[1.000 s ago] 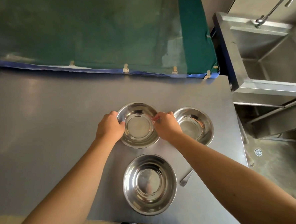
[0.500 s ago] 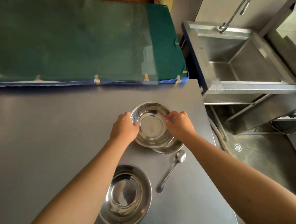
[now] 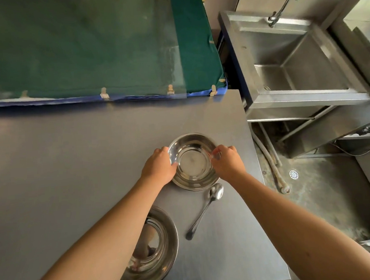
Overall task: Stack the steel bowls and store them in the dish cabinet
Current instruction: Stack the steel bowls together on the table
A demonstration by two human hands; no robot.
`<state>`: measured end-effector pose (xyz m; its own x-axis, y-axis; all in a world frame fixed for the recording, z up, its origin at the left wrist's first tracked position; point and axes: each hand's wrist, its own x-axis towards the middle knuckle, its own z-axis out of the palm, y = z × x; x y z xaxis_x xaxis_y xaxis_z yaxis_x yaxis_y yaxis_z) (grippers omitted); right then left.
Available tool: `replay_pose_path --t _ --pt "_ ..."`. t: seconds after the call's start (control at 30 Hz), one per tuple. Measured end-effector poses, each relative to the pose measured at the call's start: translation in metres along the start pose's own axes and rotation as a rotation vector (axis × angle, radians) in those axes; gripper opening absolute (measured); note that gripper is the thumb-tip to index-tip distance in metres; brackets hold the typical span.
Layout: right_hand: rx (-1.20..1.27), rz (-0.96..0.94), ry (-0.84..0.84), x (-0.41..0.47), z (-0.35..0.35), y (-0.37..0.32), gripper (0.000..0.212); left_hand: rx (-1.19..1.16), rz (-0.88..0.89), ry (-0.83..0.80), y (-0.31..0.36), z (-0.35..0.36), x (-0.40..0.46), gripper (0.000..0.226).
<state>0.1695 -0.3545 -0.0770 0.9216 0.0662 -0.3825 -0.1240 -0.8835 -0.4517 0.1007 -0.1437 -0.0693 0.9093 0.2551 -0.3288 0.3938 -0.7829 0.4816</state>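
Note:
A steel bowl [image 3: 191,159] sits nested inside a second steel bowl [image 3: 195,185], whose rim shows below it, near the right edge of the grey steel table [image 3: 72,159]. My left hand [image 3: 158,166] grips the top bowl's left rim and my right hand [image 3: 226,161] pinches its right rim. A third, larger steel bowl [image 3: 158,249] rests at the table's near edge, partly hidden under my left forearm. No dish cabinet is in view.
A steel spoon [image 3: 205,207] lies on the table just below the stacked bowls. A green-covered surface [image 3: 87,48] borders the table's far side. A steel sink [image 3: 294,68] with a tap stands to the right, with hoses and a floor drain [image 3: 293,174] below it.
Both hands carried the top bowl to the right and set it down into the second bowl. The spoon, hidden before under my right arm, now shows.

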Motion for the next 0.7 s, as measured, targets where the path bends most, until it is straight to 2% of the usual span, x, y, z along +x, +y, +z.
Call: replay_pose_path --t 0.37,0.53,0.7 --pt "0.047 0.057 -0.012 0.001 0.006 0.006 0.029 -0.109 -0.057 -0.037 0.001 0.011 0.005 0.045" --pt "0.134 0.091 -0.015 -0.004 0.007 0.01 0.051 -0.202 -0.104 -0.044 0.001 0.012 0.009 0.044" --pt "0.154 0.084 -0.053 -0.016 0.009 0.003 0.047 -0.235 -0.109 -0.048 -0.01 0.008 0.001 0.037"
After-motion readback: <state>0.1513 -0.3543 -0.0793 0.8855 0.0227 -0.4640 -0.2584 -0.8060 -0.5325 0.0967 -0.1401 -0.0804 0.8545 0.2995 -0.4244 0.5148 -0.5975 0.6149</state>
